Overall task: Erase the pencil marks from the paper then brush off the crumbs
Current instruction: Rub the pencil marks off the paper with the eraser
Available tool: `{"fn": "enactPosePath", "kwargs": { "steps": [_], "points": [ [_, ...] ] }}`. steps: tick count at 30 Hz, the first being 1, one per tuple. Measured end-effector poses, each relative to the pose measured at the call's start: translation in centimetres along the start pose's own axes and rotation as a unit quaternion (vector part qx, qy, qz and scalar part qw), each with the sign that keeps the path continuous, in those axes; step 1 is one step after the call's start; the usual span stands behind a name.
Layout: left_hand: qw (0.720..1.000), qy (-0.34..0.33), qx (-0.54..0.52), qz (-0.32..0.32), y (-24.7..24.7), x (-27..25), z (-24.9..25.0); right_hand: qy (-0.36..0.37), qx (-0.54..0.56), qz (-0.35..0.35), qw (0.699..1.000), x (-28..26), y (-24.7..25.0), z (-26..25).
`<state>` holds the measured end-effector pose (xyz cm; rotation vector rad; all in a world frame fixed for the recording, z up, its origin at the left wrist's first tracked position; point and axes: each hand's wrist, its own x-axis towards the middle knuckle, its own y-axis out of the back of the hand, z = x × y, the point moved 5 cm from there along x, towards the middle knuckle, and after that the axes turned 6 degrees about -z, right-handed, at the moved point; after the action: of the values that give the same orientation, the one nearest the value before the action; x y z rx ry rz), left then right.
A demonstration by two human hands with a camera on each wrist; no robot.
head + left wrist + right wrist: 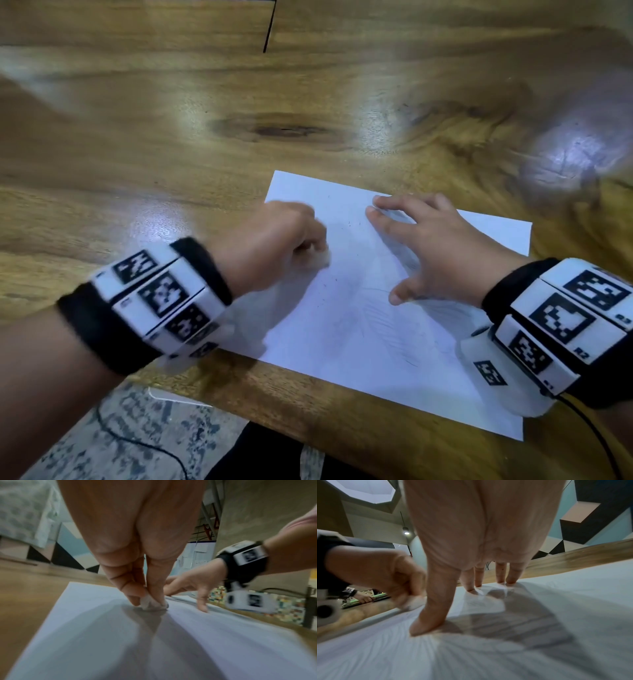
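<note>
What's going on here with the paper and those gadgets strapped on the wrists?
A person is rubbing out pencil marks. The left hand pinches a small white eraser and presses it on the sheet of paper, which lies on a wooden table. The right hand holds the sheet flat with spread fingertips. Faint pencil lines and dark crumbs remain, so the brushing off is not yet done.

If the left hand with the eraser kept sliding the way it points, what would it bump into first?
Probably the right hand, whose spread fingertips press the paper just beyond. The left hand pinches the eraser and points roughly that way; motion blur leaves the exact line unclear.
</note>
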<state>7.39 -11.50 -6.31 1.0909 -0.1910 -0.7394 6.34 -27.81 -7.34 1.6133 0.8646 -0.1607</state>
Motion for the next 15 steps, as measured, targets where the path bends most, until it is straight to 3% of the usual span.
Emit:
{"fn": "enactPosePath", "kwargs": {
  "steps": [5,10,13,15],
  "points": [
    [0.993,-0.017,-0.054,-0.108,-2.4,-4.6,0.9,0.005,0.008,0.002,1.000,-0.1,0.0,0.0],
    [1.000,0.003,-0.022,0.002,0.1,0.3,0.2,0.000,0.004,-0.001,1.000,0.0,-0.1,-0.1],
    [1.000,-0.017,-0.006,-0.008,-0.5,1.1,1.2,0.001,-0.002,0.003,1.000,0.0,0.0,0.0],
    [0.998,-0.043,-0.014,-0.050,-1.7,-0.8,1.8,0.001,0.006,0.001,1.000,0.1,-0.1,0.1]
  ]
}}
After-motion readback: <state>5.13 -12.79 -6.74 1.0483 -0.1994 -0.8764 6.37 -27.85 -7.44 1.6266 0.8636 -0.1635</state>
